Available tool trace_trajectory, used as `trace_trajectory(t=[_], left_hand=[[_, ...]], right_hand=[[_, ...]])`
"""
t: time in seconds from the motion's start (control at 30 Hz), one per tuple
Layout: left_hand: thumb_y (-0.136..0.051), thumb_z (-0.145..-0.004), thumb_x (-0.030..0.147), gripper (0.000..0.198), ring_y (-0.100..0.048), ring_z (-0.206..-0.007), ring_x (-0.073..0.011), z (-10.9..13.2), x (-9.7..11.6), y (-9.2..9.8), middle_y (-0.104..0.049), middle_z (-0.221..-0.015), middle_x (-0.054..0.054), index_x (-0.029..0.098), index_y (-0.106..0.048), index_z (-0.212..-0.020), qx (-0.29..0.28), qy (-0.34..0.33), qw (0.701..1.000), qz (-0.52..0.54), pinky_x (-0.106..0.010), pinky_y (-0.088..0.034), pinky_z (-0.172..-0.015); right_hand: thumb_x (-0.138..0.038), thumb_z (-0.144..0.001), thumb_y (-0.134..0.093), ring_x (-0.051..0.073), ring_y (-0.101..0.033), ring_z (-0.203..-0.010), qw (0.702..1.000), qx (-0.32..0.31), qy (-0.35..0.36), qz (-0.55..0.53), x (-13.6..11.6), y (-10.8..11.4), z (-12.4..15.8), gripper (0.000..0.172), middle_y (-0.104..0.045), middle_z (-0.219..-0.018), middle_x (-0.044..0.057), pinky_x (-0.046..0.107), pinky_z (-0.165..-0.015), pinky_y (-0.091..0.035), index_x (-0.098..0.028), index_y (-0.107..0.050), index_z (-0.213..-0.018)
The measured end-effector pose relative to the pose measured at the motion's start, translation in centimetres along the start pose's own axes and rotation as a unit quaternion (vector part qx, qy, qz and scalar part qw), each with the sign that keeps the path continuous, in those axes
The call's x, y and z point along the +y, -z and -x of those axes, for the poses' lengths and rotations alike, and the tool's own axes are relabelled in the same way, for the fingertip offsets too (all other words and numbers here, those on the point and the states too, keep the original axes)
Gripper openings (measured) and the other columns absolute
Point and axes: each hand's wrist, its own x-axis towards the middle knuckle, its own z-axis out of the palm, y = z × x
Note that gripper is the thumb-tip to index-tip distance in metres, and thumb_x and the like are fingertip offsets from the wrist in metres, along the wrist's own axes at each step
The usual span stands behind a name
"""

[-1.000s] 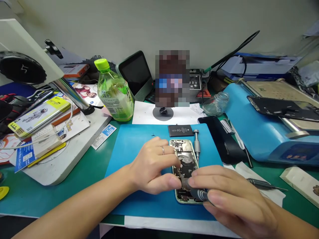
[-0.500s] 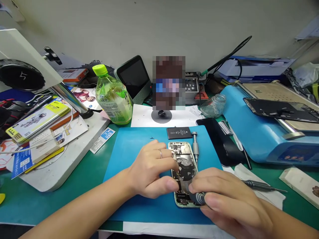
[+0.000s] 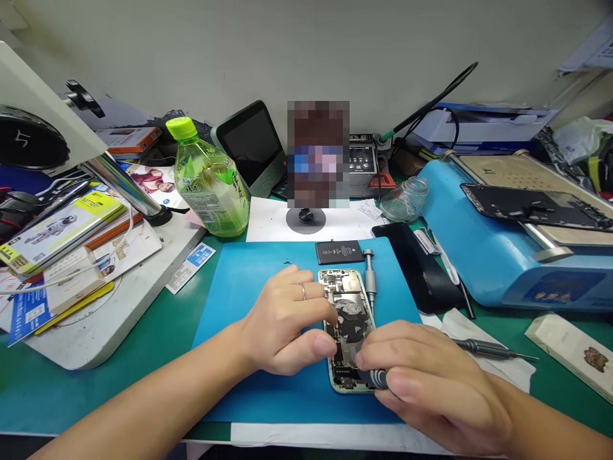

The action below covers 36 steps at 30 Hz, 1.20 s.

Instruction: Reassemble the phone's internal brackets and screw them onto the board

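Note:
An opened phone [image 3: 352, 306] lies upright on the blue mat [image 3: 239, 275], its inner parts showing. My left hand [image 3: 292, 322] bends over the phone's left side, with the curled fingers and the thumb on its edge. Pinched in my right hand [image 3: 431, 377] is a dark tool with grey rings [image 3: 379, 379], held low over the phone's bottom right corner. Its working tip is hidden, so its kind is unclear. Above the phone rests a black battery [image 3: 339, 252]. A grey screwdriver [image 3: 370, 278] lies along the phone's upper right side.
Another screwdriver [image 3: 493, 349] sits on white tissue at right. Behind it are a black panel [image 3: 416, 275] and a blue machine [image 3: 507, 275] carrying a phone screen [image 3: 536, 207]. A green-capped bottle [image 3: 211, 185], a glass jar [image 3: 407, 201] and a microscope stand [image 3: 110, 332] surround the mat.
The whole view has shifted slightly, so everything appears a little further left and up. Both hands keep nearly the same pose at the phone.

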Motion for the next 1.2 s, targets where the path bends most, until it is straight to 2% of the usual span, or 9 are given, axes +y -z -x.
trace_trajectory(t=[0.13,0.37,0.5,0.63,0.93,1.1,1.2], left_hand=[[-0.026,-0.116,0.062,0.069,-0.042,-0.057,-0.0158,0.01,0.04,0.07,-0.057,-0.062,0.0,0.019,-0.066,-0.08,-0.001,0.001,1.0,0.001,-0.039,-0.029,-0.064],[-0.025,-0.116,0.061,0.071,-0.041,-0.058,-0.0162,0.07,0.01,0.12,-0.057,-0.061,0.0,0.019,-0.067,-0.078,-0.008,0.006,1.0,-0.004,-0.038,-0.031,-0.064],[-0.025,-0.116,0.061,0.07,-0.042,-0.058,-0.0161,0.12,-0.05,0.02,-0.057,-0.062,0.0,0.019,-0.066,-0.078,-0.006,0.004,1.0,-0.006,-0.038,-0.03,-0.065],[-0.026,-0.117,0.058,0.068,-0.041,-0.058,-0.016,0.01,-0.06,0.0,-0.056,-0.061,0.0,0.019,-0.065,-0.078,-0.004,0.001,1.0,-0.009,-0.038,-0.029,-0.065],[-0.028,-0.117,0.057,0.067,-0.04,-0.059,-0.0157,-0.09,0.17,0.13,-0.056,-0.061,0.001,0.019,-0.065,-0.078,-0.001,0.001,1.0,-0.01,-0.038,-0.03,-0.064],[-0.028,-0.117,0.057,0.067,-0.04,-0.059,-0.0155,-0.09,0.11,0.09,-0.056,-0.062,0.0,0.018,-0.066,-0.078,-0.002,0.001,1.0,-0.011,-0.038,-0.029,-0.064],[-0.026,-0.118,0.055,0.068,-0.04,-0.059,-0.0153,-0.15,0.1,0.14,-0.057,-0.062,0.0,0.018,-0.066,-0.078,-0.005,0.0,1.0,-0.015,-0.038,-0.03,-0.065]], right_hand=[[-0.004,-0.101,-0.055,0.011,-0.073,-0.11,1.0,0.001,0.008,0.001,0.0,0.06,-0.08,0.026,-0.073,-0.109,0.008,0.025,-0.1,-0.062,-0.012,-0.051,-0.125],[0.003,-0.091,-0.057,0.015,-0.071,-0.128,1.0,-0.009,-0.004,0.01,-0.22,0.22,0.11,0.041,-0.074,-0.128,0.014,0.03,-0.11,-0.063,-0.012,-0.052,-0.13],[0.005,-0.089,-0.055,0.013,-0.072,-0.122,1.0,-0.006,-0.002,0.003,-0.2,0.08,0.18,0.047,-0.076,-0.119,0.01,0.028,-0.107,-0.064,-0.014,-0.051,-0.132],[0.004,-0.093,-0.051,0.011,-0.072,-0.111,1.0,0.002,-0.001,0.003,-0.22,-0.03,0.13,0.042,-0.074,-0.108,0.007,0.026,-0.101,-0.064,-0.014,-0.05,-0.131],[0.002,-0.097,-0.05,0.011,-0.072,-0.105,1.0,-0.004,0.003,0.006,-0.27,0.02,0.02,0.036,-0.074,-0.106,0.007,0.025,-0.092,-0.063,-0.013,-0.049,-0.129],[-0.002,-0.101,-0.048,0.01,-0.071,-0.098,0.999,-0.002,0.016,0.032,-0.3,-0.08,-0.52,0.021,-0.074,-0.102,0.006,0.023,-0.09,-0.062,-0.014,-0.052,-0.118],[-0.003,-0.101,-0.049,0.01,-0.072,-0.096,0.999,-0.01,0.018,0.049,-0.31,0.02,-0.64,0.019,-0.074,-0.1,0.005,0.021,-0.09,-0.063,-0.015,-0.054,-0.114]])
